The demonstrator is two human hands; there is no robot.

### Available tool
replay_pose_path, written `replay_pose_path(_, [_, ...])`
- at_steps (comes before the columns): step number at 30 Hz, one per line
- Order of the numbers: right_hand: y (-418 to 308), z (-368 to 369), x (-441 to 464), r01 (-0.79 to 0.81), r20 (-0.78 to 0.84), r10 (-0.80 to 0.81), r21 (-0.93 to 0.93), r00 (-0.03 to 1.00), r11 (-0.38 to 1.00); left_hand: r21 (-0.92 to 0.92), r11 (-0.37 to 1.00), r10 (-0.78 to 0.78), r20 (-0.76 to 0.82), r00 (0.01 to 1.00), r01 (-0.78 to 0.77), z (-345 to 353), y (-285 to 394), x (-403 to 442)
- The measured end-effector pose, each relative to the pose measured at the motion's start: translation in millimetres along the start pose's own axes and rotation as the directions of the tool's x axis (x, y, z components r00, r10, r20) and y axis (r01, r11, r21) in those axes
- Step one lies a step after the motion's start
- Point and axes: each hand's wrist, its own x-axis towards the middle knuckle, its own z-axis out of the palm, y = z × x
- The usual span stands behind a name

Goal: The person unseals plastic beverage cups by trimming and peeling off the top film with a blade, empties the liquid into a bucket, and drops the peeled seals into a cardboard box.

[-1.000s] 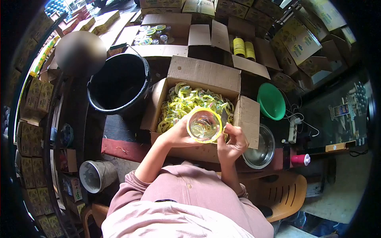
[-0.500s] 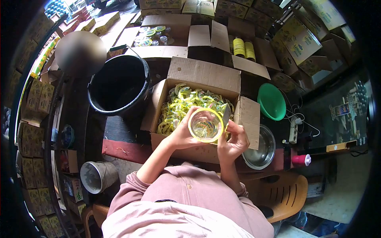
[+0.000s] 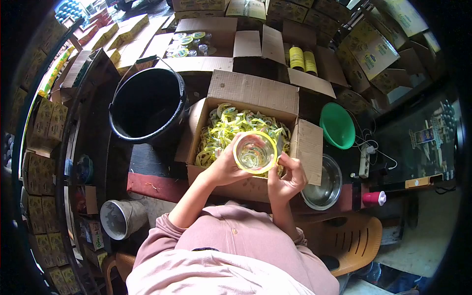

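Cartons (image 3: 38, 172) line the far left, their yellow print too small to read. Rightward come a grey bucket (image 3: 125, 218) and, on the dark surface (image 3: 153, 164), a black bucket (image 3: 173, 124). The left hand (image 3: 227, 167) grips the side of a clear cup (image 3: 255, 153) with a yellow rim, held above the near side of an open box (image 3: 253, 91) of yellow strips (image 3: 223, 132). The right hand (image 3: 287, 181) has bent fingers drawn together at the rim; whether they pinch anything cannot be told. Beyond lie yellow cylinders (image 3: 297, 58), lettering illegible, a metal bowl (image 3: 330, 196), a green bowl (image 3: 337, 127) and a printed carton (image 3: 373, 51) apparently reading "Lemon".
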Motion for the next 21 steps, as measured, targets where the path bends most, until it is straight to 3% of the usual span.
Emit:
replay_pose_path(5, [0.5,-1.6,3.6,-0.021,-0.003,0.021,0.045,1.0,0.999,0.039,0.998,-0.046,0.041,0.998,0.045,-2.7,-2.1,-2.0])
replay_pose_path(10, [-1.2,-2.9,-2.6,-0.042,-0.033,0.044,0.067,0.998,0.997,-0.067,0.997,-0.023,0.018,1.0,0.024,-2.0,-1.0,0.9])
replay_pose_path(21, [-3.7,-0.4,3.0,0.083,-0.034,-0.085,-0.049,0.996,0.995,0.014,0.998,-0.056,0.067,0.996,0.055,-3.1,3.8,1.1])
